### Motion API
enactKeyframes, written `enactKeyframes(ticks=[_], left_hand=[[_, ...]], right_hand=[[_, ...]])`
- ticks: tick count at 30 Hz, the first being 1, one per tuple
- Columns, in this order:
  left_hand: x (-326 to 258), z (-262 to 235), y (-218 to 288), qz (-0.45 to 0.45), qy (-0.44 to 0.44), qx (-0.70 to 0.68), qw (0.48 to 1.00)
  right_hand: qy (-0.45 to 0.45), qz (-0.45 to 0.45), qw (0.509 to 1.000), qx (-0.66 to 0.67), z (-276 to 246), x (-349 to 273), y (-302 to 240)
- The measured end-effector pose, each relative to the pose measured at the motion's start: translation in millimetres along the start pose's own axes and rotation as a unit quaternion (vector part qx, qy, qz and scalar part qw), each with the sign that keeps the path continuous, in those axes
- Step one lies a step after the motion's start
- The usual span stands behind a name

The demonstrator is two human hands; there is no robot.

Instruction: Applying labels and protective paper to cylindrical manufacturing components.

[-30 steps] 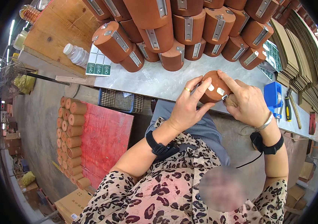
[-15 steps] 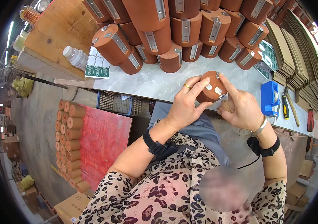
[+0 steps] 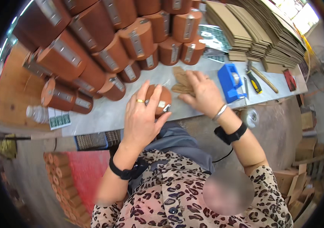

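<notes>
A terracotta-coloured cylinder (image 3: 163, 99) with small metal fittings and a pale patch on its end sits at the table's near edge. My left hand (image 3: 141, 117) grips it from the left, fingers over its top and thumb at the near side. To its right, my right hand (image 3: 206, 94) has its fingers on a crumpled brown cloth (image 3: 183, 80), pinched against the tabletop; part of the cloth is hidden under the fingers. Behind both hands rise stacked cylinders (image 3: 135, 38) of the same kind, each with a metal strip down its side.
On the right of the table (image 3: 101, 123) are a blue tape dispenser (image 3: 228, 83), a yellow-black handled tool (image 3: 256, 84), a hammer (image 3: 266, 80) and flat cardboard stacks (image 3: 238, 32). A plastic bottle (image 3: 37, 114) and label sheets (image 3: 59, 119) lie left. More cylinders (image 3: 61, 171) stand by a red board (image 3: 85, 173).
My right hand has left the cylinder and is now on a brown cloth. My left hand keeps hold of the cylinder. The whole view has turned toward the right.
</notes>
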State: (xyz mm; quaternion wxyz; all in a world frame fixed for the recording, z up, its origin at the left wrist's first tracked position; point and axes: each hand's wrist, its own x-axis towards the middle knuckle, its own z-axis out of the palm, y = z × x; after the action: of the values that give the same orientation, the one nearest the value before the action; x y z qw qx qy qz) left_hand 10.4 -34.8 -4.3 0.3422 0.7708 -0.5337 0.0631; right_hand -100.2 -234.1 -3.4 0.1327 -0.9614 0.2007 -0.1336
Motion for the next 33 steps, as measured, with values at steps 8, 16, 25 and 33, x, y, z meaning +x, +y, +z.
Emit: enactKeyframes(ticks=[8,16,25,33], left_hand=[[0.1,8.3,0.6,-0.031,-0.005,-0.037,0.999],[-10.3,15.3,-6.7,-0.02,0.024,-0.073,0.997],[-20.3,38.9,-20.2,-0.13,0.11,-0.279,0.945],[-24.6,47.7,-30.3,-0.147,0.088,-0.265,0.949]], right_hand=[[0.318,0.134,0.938,0.021,-61.2,-56.4,141.5],[0.144,0.279,0.932,-0.183,-34.5,-102.7,273.5],[0.298,0.101,0.929,0.195,-117.9,-55.6,137.7],[0.03,-0.06,0.965,0.252,-98.9,-2.6,-31.5]])
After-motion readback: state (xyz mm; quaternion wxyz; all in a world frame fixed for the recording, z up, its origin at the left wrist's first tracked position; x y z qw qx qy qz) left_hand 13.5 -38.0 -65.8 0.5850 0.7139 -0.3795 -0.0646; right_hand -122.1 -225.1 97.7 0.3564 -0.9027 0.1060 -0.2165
